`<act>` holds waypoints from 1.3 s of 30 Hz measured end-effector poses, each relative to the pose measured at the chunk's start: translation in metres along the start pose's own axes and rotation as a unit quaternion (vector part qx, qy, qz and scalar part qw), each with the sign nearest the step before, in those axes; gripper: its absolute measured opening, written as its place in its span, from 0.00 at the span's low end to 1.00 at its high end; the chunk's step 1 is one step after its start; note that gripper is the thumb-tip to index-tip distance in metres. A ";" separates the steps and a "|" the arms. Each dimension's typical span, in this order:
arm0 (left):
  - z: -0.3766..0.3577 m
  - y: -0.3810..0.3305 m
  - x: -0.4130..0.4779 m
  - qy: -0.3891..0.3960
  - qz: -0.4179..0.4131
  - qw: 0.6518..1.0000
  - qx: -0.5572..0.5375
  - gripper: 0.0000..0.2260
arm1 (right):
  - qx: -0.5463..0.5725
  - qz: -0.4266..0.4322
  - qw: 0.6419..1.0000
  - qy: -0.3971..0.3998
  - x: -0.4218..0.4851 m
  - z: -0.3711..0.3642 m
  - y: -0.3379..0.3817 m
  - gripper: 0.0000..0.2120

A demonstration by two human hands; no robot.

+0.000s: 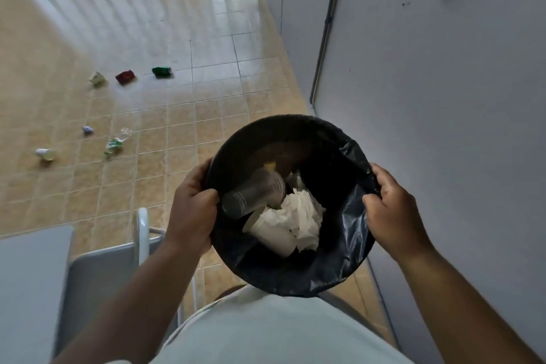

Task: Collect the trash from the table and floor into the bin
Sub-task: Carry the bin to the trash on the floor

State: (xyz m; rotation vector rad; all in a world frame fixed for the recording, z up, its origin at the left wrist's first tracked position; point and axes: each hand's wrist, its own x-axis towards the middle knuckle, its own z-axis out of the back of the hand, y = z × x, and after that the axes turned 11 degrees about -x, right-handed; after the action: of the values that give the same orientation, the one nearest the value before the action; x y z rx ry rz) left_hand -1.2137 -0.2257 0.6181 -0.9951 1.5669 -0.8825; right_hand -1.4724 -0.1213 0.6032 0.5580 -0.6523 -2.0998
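1. White shirt [266,334] fills the bottom of the frame, and two bare arms reach out from it.
2. Both hands hold the black bin [266,133] up in the middle of the frame. The left hand [192,210] grips the left rim, thumb inside and fingers curled round the outside. The right hand [396,213] grips the right rim the same way, and its thumb presses on the black bag [348,216].
3. Inside the bin lie a clear cup [254,192], a white cup [274,233] and some crumpled white paper [301,216].
4. I think the bin is being carried over to the floor trash, so the floor part of the job is not done yet.
5. More trash waits on the tiled floor [177,171] at the left. Higher up are a green can [161,71], a red wrapper [125,77] and a pale wrapper [97,79]. Lower down are a small paper ball [87,129], a clear and green wrap [113,146] and a cup on its side [45,154].
6. Next, the bin probably needs to go down near those bits, so one hand can let go and pick them up.
7. A grey wall [443,97] is close on the right. A grey table [29,275] and a chair [97,269] sit at the lower left. Between them the floor looks open, with room to walk to the trash.
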 end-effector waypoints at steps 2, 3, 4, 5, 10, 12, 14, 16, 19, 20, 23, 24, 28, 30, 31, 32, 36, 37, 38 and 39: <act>-0.006 -0.004 0.016 -0.033 -0.012 0.999 -0.012 0.27 | -0.005 0.031 0.999 0.018 0.036 -0.001 0.008 0.26; -0.008 -0.006 0.023 -0.051 -0.016 0.998 -0.017 0.27 | -0.008 0.042 0.999 0.027 0.053 -0.003 0.014 0.26; -0.010 -0.008 0.030 -0.068 -0.018 0.997 -0.024 0.27 | -0.009 0.050 0.998 0.036 0.068 -0.004 0.020 0.25; -0.010 -0.010 0.037 -0.085 -0.021 0.996 -0.033 0.28 | -0.008 0.059 0.997 0.044 0.082 -0.005 0.028 0.25; -0.004 -0.024 0.085 -0.151 -0.046 0.986 -0.059 0.30 | -0.013 0.119 0.990 0.075 0.144 -0.018 0.067 0.25; -0.001 -0.032 0.107 -0.170 -0.043 0.982 -0.069 0.29 | -0.017 0.129 0.988 0.079 0.169 -0.028 0.086 0.25; 0.004 -0.040 0.132 -0.177 -0.040 0.980 -0.085 0.29 | -0.022 0.135 0.987 0.085 0.193 -0.039 0.104 0.24; 0.011 -0.049 0.162 -0.180 -0.039 0.978 -0.095 0.30 | -0.030 0.142 0.986 0.087 0.219 -0.051 0.124 0.24; 0.019 -0.065 0.210 -0.184 -0.035 0.977 -0.100 0.30 | -0.038 0.143 0.985 0.089 0.259 -0.069 0.156 0.24; 0.022 -0.072 0.228 -0.184 -0.036 0.977 -0.105 0.30 | -0.037 0.143 0.985 0.088 0.273 -0.074 0.168 0.25; 0.031 -0.096 0.277 -0.189 -0.031 0.975 -0.113 0.30 | -0.042 0.140 0.986 0.077 0.314 -0.089 0.201 0.25; 0.034 -0.104 0.292 -0.188 -0.033 0.975 -0.115 0.30 | -0.043 0.143 0.986 0.073 0.327 -0.094 0.212 0.25; 0.047 -0.137 0.345 -0.188 -0.045 0.975 -0.110 0.29 | -0.037 0.152 0.985 0.068 0.373 -0.115 0.256 0.24; 0.055 -0.152 0.366 -0.198 -0.048 0.973 -0.111 0.29 | -0.026 0.155 0.985 0.072 0.392 -0.128 0.275 0.24; 0.060 -0.158 0.376 -0.201 -0.053 0.972 -0.113 0.29 | -0.021 0.159 0.984 0.075 0.401 -0.133 0.284 0.24; 0.065 -0.164 0.387 -0.208 -0.056 0.970 -0.115 0.29 | -0.020 0.165 0.983 0.082 0.411 -0.139 0.294 0.25; 0.083 -0.184 0.426 -0.249 -0.062 0.959 -0.118 0.29 | -0.034 0.197 0.974 0.103 0.452 -0.165 0.334 0.24; 0.088 -0.188 0.437 -0.258 -0.063 0.957 -0.121 0.29 | -0.036 0.204 0.972 0.108 0.464 -0.173 0.344 0.24; 0.092 -0.192 0.449 -0.265 -0.063 0.954 -0.125 0.29 | -0.036 0.209 0.971 0.115 0.476 -0.181 0.355 0.24; 0.096 -0.197 0.460 -0.271 -0.062 0.952 -0.128 0.28 | -0.033 0.213 0.969 0.123 0.488 -0.189 0.366 0.24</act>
State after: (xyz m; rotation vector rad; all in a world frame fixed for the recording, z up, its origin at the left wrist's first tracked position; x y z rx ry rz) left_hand -1.1439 -0.7306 0.6074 -1.3976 1.1684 -0.4319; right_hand -1.4082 -0.7566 0.6123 0.5725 -0.5036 -1.6136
